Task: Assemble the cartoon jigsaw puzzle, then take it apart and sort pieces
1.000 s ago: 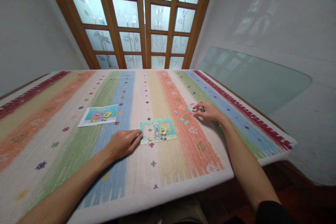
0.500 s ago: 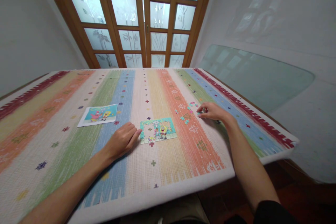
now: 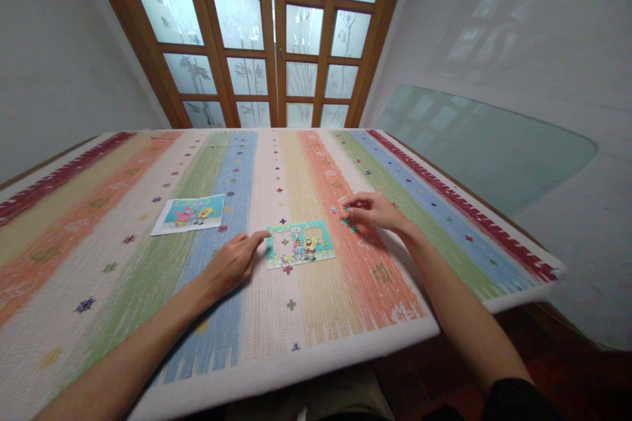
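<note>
A partly assembled cartoon jigsaw puzzle (image 3: 323,254) lies on the tablecloth, with gaps in its left part and upper right through which the cloth shows. At its upper left edge, my left hand (image 3: 239,256) reaches one finger out to the border, the other fingers curled and holding nothing. To the right of the puzzle, my right hand (image 3: 378,212) pinches a small teal puzzle piece between thumb and fingers, mostly hidden by them. Loose puzzle pieces (image 3: 352,230) lie under and beside that hand, which covers some of them.
A printed reference picture (image 3: 193,214) with the same cartoon style lies left of the puzzle. The striped tablecloth (image 3: 276,329) covers the table to its front edge. A glass-paned wooden door (image 3: 276,56) stands behind, and a pale glass panel (image 3: 484,138) leans at the right wall.
My right hand has moved left from the far side of the loose pieces toward the puzzle. My left hand has shifted slightly, one finger now stretched to the puzzle's upper left edge.
</note>
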`<state>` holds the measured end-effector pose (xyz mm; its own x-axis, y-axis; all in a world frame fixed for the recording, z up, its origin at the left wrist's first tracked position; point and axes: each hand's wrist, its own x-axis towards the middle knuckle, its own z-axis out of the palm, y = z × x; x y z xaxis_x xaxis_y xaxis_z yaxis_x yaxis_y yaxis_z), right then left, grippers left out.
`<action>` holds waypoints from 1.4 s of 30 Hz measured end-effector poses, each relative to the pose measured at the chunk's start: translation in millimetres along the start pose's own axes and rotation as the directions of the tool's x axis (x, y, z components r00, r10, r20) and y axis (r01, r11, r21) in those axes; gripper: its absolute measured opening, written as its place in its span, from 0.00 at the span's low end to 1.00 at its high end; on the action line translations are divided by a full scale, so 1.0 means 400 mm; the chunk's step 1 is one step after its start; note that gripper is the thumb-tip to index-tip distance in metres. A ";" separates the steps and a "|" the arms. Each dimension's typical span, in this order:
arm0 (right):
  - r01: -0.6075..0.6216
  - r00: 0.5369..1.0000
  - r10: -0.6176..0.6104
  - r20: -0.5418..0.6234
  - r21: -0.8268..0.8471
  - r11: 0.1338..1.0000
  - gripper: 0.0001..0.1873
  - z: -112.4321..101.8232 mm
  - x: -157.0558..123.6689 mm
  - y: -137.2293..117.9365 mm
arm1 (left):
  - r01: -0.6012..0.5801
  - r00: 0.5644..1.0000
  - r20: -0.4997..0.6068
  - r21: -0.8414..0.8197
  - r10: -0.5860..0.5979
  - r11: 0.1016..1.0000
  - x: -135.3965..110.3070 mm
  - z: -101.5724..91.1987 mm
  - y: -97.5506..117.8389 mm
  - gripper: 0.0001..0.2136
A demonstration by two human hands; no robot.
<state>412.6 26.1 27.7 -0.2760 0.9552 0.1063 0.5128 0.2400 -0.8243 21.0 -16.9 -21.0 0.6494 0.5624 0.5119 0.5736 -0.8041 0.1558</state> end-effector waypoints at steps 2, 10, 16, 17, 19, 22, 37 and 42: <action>-0.050 0.998 0.046 0.037 0.109 0.993 0.10 0.045 0.001 -0.021 | -0.017 1.000 -0.011 -0.011 0.016 1.000 0.001 -0.001 0.003 0.16; -0.095 0.987 0.061 0.151 0.223 0.970 0.09 0.144 -0.011 -0.065 | -0.022 1.000 0.015 -0.035 0.022 0.999 0.017 -0.016 0.028 0.12; -0.118 0.970 0.085 0.227 0.136 0.984 0.08 0.160 -0.015 -0.051 | -0.021 0.997 0.071 -0.002 0.022 1.000 0.018 -0.015 0.028 0.13; -0.103 0.973 0.074 0.221 0.125 0.987 0.07 0.161 -0.015 -0.048 | -0.017 0.997 0.074 -0.004 0.018 1.000 0.018 -0.015 0.028 0.13; -0.064 0.976 0.043 0.215 0.093 0.994 0.06 0.160 -0.015 -0.045 | -0.008 0.997 0.078 -0.010 0.009 1.000 0.019 -0.015 0.029 0.13; -0.007 0.975 -0.001 0.223 0.036 0.999 0.07 0.156 -0.014 -0.043 | -0.005 0.997 0.081 -0.013 0.006 1.000 0.021 -0.016 0.030 0.13; 0.141 0.981 -0.115 0.159 -0.162 0.977 0.02 0.160 -0.013 -0.044 | 0.012 0.995 0.099 -0.023 -0.009 1.000 0.020 -0.017 0.031 0.12; 0.138 0.981 -0.114 0.159 -0.152 0.979 0.03 0.161 -0.015 -0.040 | 0.013 0.995 0.101 -0.015 -0.011 1.000 0.019 -0.014 0.030 0.13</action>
<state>353.8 5.3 4.5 -0.4586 0.8819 0.1093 0.5873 0.3931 -0.7075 29.9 -23.3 -10.4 0.6897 0.5881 0.4224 0.5744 -0.7996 0.1752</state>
